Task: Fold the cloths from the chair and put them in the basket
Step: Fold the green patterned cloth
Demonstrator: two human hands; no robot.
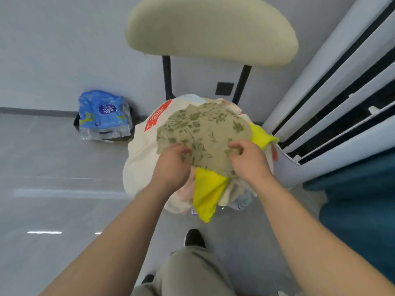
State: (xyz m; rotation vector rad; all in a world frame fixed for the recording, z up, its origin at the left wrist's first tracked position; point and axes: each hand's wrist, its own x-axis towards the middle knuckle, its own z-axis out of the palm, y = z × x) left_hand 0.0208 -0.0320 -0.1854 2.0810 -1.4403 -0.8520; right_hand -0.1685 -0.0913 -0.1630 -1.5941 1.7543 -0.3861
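Olive flowered cloth (203, 127) lies topmost on the chair (211, 28) pile, spreading far from both hands; left hand (171, 165) and right hand (249, 160) each pinch its near edge, equally close; basket not in view.

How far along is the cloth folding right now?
Nothing looks folded yet; no basket is in view. The left hand and right hand grip the green floral cloth atop the pile on the chair. The yellow cloth and cream cloth underneath are unfolded.

cloths (147, 159) hide the chair seat.
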